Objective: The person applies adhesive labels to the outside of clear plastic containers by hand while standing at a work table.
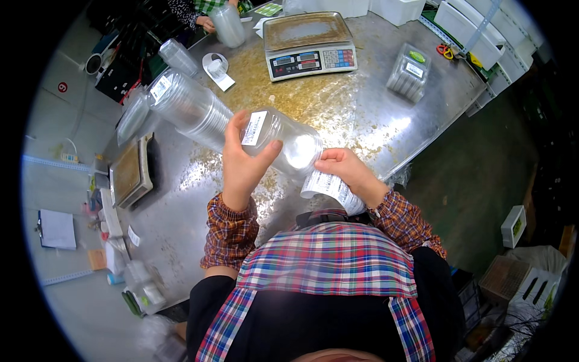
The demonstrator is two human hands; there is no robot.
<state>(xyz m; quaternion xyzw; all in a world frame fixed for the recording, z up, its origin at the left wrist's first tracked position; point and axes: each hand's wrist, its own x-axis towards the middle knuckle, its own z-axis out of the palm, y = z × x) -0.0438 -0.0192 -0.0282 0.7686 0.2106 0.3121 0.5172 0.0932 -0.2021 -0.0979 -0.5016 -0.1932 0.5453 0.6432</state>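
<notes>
My left hand (pixel 249 158) grips a clear round plastic container (pixel 291 140) that lies tilted above the metal table, a white printed label on its end. At the container's other end is my right hand (pixel 350 169), thumb and fingers pinched by its rim and the top of a strip of printed labels (pixel 330 186). The strip curls down below that hand towards the apron. Just beyond my left hand lies a long nested stack of clear plastic containers (pixel 194 106), with a label on the end one.
A digital scale (pixel 311 45) stands at the back; another scale (pixel 131 172) is at the left. A label roll (pixel 217 68), packed clear boxes (pixel 409 72) and scissors (pixel 445 51) lie on the steel table (pixel 375 113). Across it, a co-worker's hand (pixel 206 23) touches clear containers (pixel 227 26).
</notes>
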